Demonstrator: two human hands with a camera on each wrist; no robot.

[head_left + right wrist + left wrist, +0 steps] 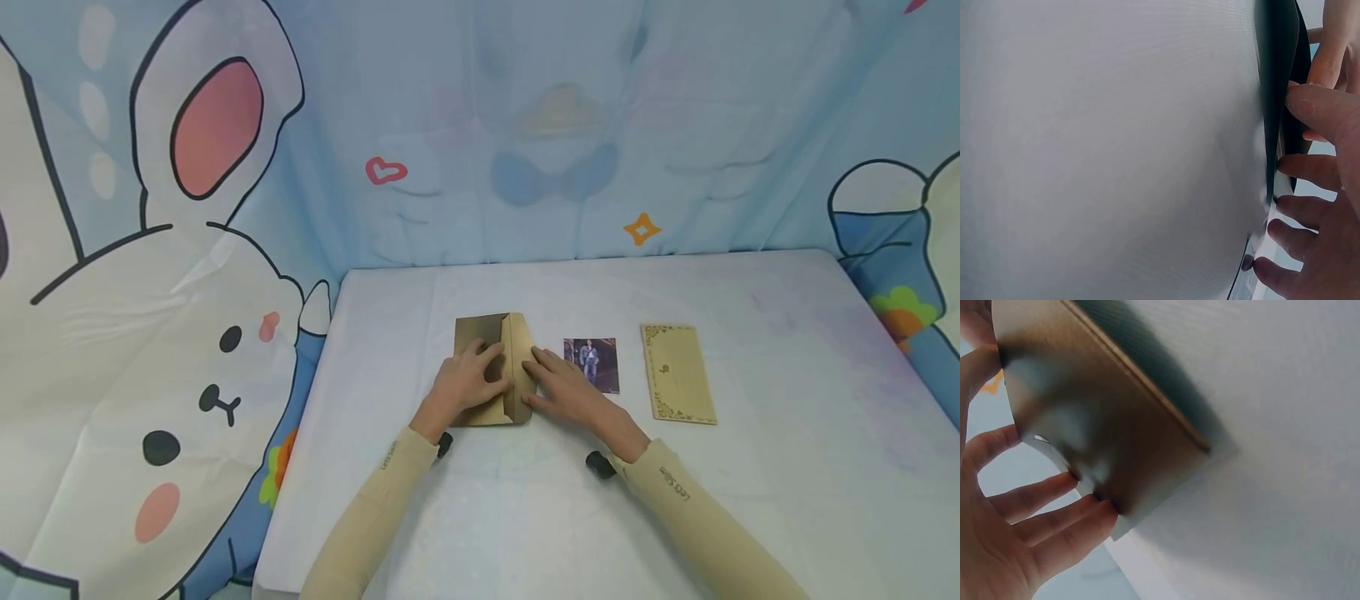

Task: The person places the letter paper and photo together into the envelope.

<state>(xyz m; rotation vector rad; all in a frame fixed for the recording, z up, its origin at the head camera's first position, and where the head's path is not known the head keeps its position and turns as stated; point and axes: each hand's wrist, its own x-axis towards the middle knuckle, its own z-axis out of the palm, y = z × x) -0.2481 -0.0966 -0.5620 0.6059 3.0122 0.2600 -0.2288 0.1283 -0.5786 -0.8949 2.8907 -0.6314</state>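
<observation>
A brown paper envelope (pixel 487 333) lies on the white table (pixel 780 500), its flap (pixel 519 346) standing along the right edge. My left hand (pixel 467 381) lies flat on the envelope's body with straight fingers; in the left wrist view those fingers (pixel 1054 515) touch the brown envelope (pixel 1110 419). My right hand (pixel 562 385) rests beside it, fingertips on the flap. The right wrist view shows its fingers (pixel 1307 206) and thumb against the envelope's dark edge (pixel 1279 94).
A small photo of a standing person (pixel 592 364) lies just right of my right hand. Further right lies a tan card with an ornate border (pixel 678 372). A cartoon-print cloth (pixel 187 333) hangs behind and to the left of the table.
</observation>
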